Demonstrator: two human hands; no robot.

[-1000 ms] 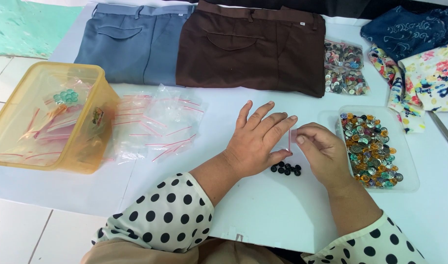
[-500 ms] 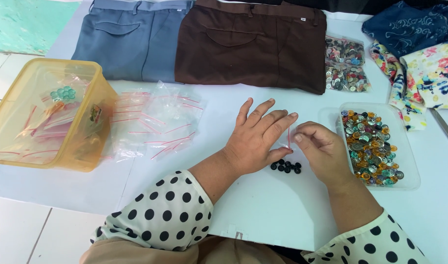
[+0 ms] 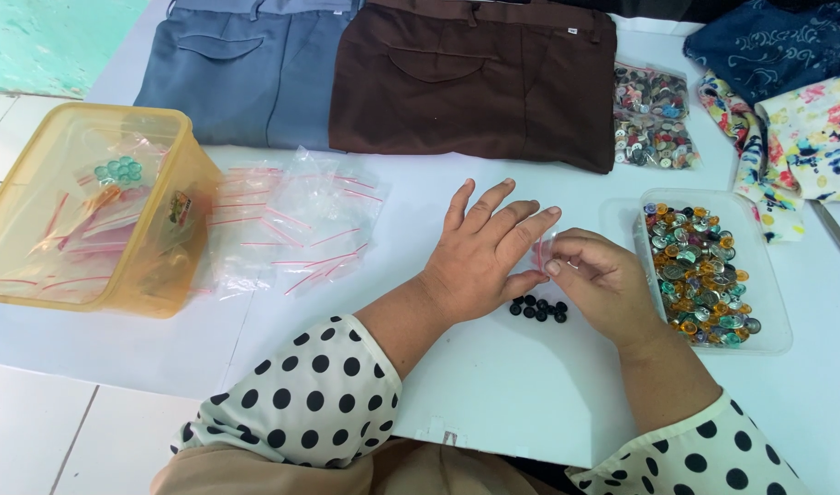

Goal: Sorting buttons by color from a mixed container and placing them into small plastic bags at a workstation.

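We see a small clear zip bag (image 3: pixel 541 249) with a red strip, pinched upright just above a loose cluster of black buttons (image 3: pixel 537 309) lying flat.

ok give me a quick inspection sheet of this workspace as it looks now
surface: white table, partly covered.
job's things: small clear zip bag between both hands; black buttons in a loose cluster beneath.
clutter: clear tray of mixed buttons, bag of buttons, pile of empty zip bags, yellow tub, folded grey trousers, folded brown trousers, floral fabrics.
hands: left hand flat, fingers spread; right hand pinching the bag.
cables: nothing seen.
surroundings: tiled floor.
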